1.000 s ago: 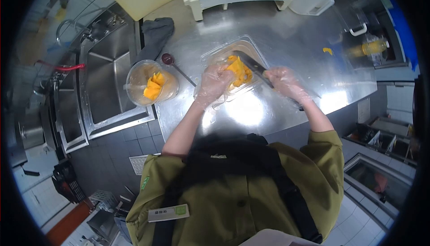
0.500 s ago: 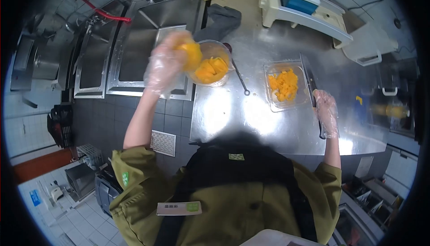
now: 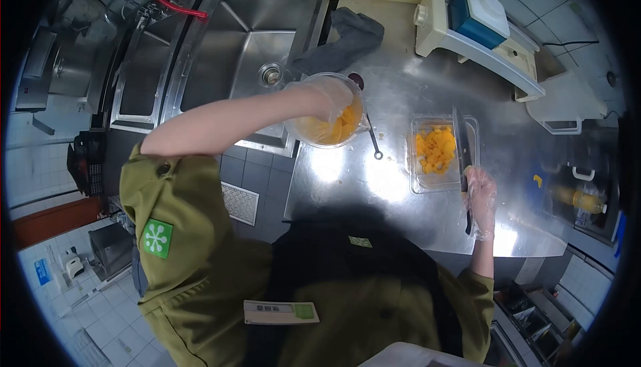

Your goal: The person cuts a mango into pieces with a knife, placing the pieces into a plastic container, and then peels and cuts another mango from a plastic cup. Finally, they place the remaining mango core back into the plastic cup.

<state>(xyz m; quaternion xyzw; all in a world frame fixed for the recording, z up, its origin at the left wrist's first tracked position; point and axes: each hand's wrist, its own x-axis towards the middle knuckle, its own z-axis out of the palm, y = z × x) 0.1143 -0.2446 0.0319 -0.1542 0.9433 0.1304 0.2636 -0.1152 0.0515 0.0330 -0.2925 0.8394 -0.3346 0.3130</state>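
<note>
My left hand [image 3: 330, 100], in a clear plastic glove, reaches down inside a round clear tub [image 3: 320, 141]. Orange-yellow fruit pieces [image 3: 346, 125], looking like mango, lie in that tub; they and the rim hide my fingers, so their grip does not show. My gloved right hand [image 3: 482, 197] is closed round a knife [image 3: 461, 136], its blade pointing away from me and lying over a rectangular clear container [image 3: 420, 183]. Small diced orange-yellow fruit [image 3: 436, 150] sits in that container. Between the two containers rests a thin dark utensil [image 3: 374, 138] with a ring end.
A steel sink [image 3: 220, 66] adjoins the steel counter [image 3: 347, 193] on the left. A grey cloth [image 3: 350, 36] lies behind the tub. Towards the back right stand a cream rack [image 3: 477, 46] with a blue box [image 3: 471, 20] and a white jug [image 3: 561, 103]. A yellow scrap [image 3: 537, 180] lies at right.
My left hand, holding a yellow-orange fruit piece beside the tub before, has moved right and down into it. My right hand stays on the knife by the rectangular container. The view has shifted slightly.
</note>
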